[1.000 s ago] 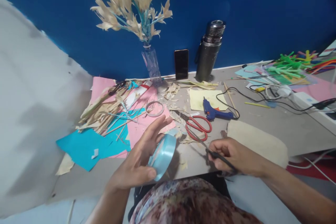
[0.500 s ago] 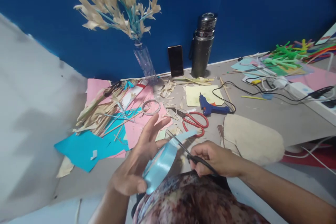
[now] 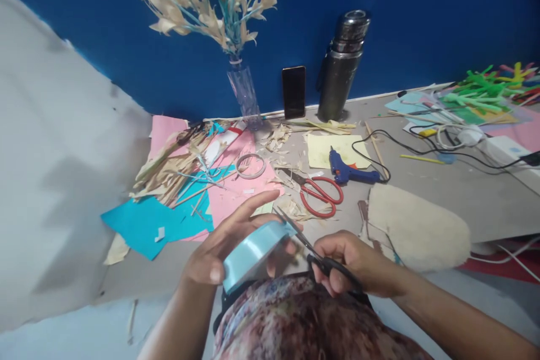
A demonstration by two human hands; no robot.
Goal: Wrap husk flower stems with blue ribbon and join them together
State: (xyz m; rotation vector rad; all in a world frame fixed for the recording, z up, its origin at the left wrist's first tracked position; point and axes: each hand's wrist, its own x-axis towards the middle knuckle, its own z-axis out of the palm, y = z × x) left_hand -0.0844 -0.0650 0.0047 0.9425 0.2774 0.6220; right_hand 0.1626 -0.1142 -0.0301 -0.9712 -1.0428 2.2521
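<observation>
A roll of shiny light-blue ribbon (image 3: 256, 251) sits in my left hand (image 3: 219, 244), its thumb on the near edge and the fingers reaching round the far side. My right hand (image 3: 348, 259) grips black-handled scissors (image 3: 304, 240) above my lap. Their blades point up and left, touching or just beside the ribbon's end; whether the blades are around it I cannot tell. Beyond the hands, red-handled scissors (image 3: 323, 196) lie on the table. A blue glue gun (image 3: 350, 169) rests partly on a yellow paper sheet (image 3: 317, 152).
A clear bottle (image 3: 246, 95) with dried-husk flowers (image 3: 202, 0), a phone (image 3: 293, 91) and a dark flask (image 3: 342, 67) stand by the blue wall. Blue paper (image 3: 139, 225), pink paper (image 3: 228, 208) and husk strips lie left. A cream pad (image 3: 417, 228) and cables lie right.
The ribbon's loose end that stuck out to the right past the blades is now short. My left fingers have curled further around the roll. The whole view has shifted slightly.
</observation>
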